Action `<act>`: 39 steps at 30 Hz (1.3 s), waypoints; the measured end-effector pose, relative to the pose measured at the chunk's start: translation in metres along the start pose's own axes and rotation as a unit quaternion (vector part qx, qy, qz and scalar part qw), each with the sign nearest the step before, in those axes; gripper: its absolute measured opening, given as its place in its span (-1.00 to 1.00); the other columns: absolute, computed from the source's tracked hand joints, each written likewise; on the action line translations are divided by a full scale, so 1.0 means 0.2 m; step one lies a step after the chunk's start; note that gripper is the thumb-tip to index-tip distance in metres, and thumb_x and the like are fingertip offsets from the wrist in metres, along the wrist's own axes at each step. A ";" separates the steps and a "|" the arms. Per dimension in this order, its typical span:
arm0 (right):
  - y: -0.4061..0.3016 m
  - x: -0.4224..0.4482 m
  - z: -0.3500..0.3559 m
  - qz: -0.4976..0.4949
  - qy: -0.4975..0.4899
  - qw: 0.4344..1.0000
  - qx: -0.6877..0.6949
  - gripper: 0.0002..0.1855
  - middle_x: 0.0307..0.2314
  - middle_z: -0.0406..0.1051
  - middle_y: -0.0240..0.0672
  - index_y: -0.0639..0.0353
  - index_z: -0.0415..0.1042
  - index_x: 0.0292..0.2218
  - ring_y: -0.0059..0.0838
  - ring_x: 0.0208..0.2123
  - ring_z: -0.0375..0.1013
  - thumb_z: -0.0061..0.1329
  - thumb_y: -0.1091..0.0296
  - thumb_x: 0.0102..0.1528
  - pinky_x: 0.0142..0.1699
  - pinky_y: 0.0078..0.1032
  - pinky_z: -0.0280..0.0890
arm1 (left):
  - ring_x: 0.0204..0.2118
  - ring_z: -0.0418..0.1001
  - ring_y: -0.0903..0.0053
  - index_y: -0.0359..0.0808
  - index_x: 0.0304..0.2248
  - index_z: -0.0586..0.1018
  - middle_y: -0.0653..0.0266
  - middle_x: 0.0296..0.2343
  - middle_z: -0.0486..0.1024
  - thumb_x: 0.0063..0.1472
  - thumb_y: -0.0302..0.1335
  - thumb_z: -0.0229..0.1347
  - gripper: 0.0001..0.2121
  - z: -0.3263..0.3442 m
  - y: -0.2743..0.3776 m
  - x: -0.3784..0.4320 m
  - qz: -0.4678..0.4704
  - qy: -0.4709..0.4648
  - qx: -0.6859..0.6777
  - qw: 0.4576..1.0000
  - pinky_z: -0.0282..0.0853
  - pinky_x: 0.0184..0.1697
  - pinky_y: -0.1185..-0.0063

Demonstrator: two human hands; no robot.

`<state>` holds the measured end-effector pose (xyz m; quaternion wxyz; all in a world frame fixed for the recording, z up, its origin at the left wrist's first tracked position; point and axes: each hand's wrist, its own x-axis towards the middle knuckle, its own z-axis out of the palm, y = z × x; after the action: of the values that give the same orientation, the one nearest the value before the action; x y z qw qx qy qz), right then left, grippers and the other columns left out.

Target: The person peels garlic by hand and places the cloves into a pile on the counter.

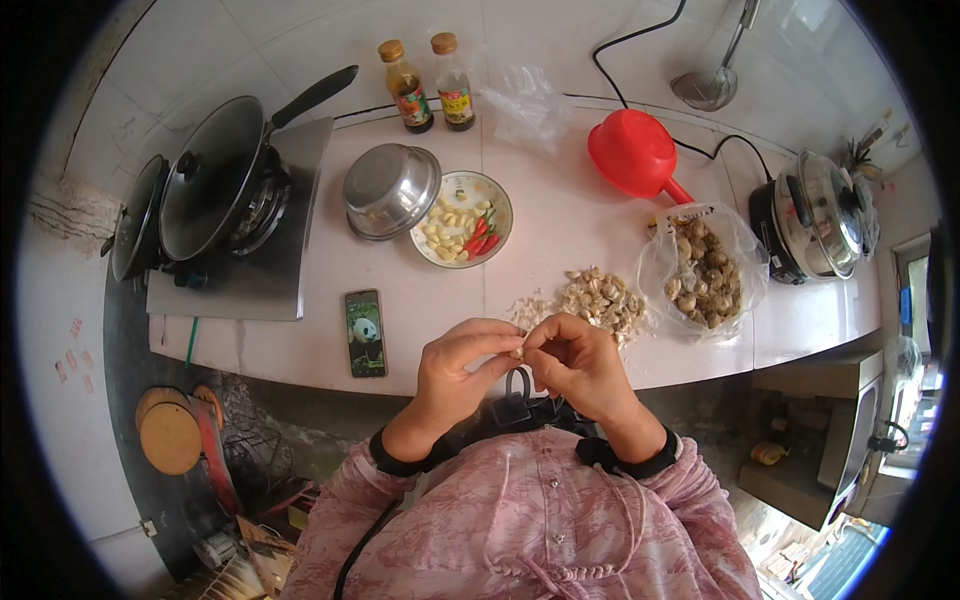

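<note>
Between the fingertips of my left hand (459, 361) sits a small garlic clove (517, 352). My right hand (583, 361) pinches at the same clove from the other side; its fingers partly hide it. Both hands are over the counter's front edge. Just beyond them lies a heap of unpeeled garlic cloves (604, 300), with loose papery skins (531, 310) on its left. Farther back, a patterned plate (500, 196) holds peeled cloves (444, 234) and several red chillies (481, 238). A clear plastic bag (651, 262) on the right contains whole garlic bulbs (705, 274).
A steel bowl (390, 187) leans over the plate's left rim. A phone (365, 334) lies near the front edge. Left stands a gas stove (285, 289) with a lidded wok (214, 180). Two bottles (411, 97), a red ladle (634, 154) and an electric cooker (799, 225) stand behind.
</note>
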<state>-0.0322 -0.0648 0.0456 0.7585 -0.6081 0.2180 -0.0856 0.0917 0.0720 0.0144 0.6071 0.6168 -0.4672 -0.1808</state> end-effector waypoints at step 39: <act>0.02 -0.02 0.02 -0.267 0.024 0.940 -0.209 -0.77 -0.48 0.42 -0.26 0.24 0.48 -0.30 -0.43 -0.52 0.44 0.08 0.68 -0.06 -0.44 -0.54 0.33 | -0.23 0.47 0.56 -0.45 -0.26 0.54 0.22 -0.30 0.51 0.12 -0.67 0.13 -0.84 0.00 0.01 0.00 -0.137 0.007 -0.214 0.967 0.43 -0.15 0.62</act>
<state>-0.0336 -0.0587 0.0434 0.5577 -0.7869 0.0793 -0.2521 0.0908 0.0726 0.0158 0.6976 0.5320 -0.3241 -0.3538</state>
